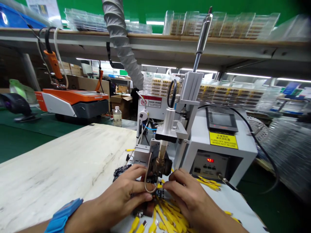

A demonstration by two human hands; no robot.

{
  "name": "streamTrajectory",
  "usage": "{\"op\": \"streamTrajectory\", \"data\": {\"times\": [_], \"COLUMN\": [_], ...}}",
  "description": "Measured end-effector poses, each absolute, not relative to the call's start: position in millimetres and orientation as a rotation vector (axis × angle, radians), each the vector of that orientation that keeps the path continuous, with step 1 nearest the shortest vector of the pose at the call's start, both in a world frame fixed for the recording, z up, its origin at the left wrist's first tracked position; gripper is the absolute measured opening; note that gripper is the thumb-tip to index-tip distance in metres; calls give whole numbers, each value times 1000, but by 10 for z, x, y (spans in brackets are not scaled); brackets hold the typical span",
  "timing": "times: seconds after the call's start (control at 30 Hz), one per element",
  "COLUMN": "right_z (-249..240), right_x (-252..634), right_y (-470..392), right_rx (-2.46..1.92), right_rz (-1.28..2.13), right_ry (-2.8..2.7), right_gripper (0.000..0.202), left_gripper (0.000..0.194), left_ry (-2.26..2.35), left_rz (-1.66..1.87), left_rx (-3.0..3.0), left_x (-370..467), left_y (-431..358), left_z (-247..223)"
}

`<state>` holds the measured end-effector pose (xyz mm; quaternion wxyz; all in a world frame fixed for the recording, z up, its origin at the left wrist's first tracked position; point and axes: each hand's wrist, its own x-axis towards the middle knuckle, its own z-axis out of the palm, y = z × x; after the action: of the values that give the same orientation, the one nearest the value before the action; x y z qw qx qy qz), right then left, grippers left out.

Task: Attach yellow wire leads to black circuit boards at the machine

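Note:
My left hand (132,187) is closed, its fingers pinched at a small dark fixture (159,193) under the soldering head; what is between them is hidden. Opposite it, my right hand (187,191) has curled fingers, its fingertips on a small yellow cable (159,185) at the fixture. Just above both hands stands the soldering head (160,160), with a thin curved tube (146,181) passing in front of my left fingers. A pile of short yellow cables with metal plug ends (167,215) lies below and between my hands.
More yellow cables (209,183) lie to the right, by a control box (223,161) with a red display. A white stone-like board (73,149) spans the left. Farther back are an orange-and-grey machine (80,102), a bottle (117,117) and a hanging grey duct (121,35).

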<state>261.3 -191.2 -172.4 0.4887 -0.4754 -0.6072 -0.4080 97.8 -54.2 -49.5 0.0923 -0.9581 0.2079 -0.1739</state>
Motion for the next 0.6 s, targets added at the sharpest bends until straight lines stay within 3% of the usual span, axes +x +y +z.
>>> {"op": "streamTrajectory", "data": {"times": [0.27,0.47,0.6], "right_z": [-1698,-1694,-1701], "right_x": [2628,2610,2602], "right_y": [-1930,-1953,-1958], "right_rx": [-1131,-1120,-1139], "right_rz": [-982,-974,-982], "right_ry": [-1506,-1517,-1506], "right_gripper": [24,27,26], "left_gripper": [21,38,40], "left_ry": [624,462,456], "left_rz": [-619,-689,-688], "left_rx": [-2790,-2741,-2715], "left_x": [1003,1011,1017], "left_y": [-490,-424,-399], "left_z": [-503,-509,-516]}}
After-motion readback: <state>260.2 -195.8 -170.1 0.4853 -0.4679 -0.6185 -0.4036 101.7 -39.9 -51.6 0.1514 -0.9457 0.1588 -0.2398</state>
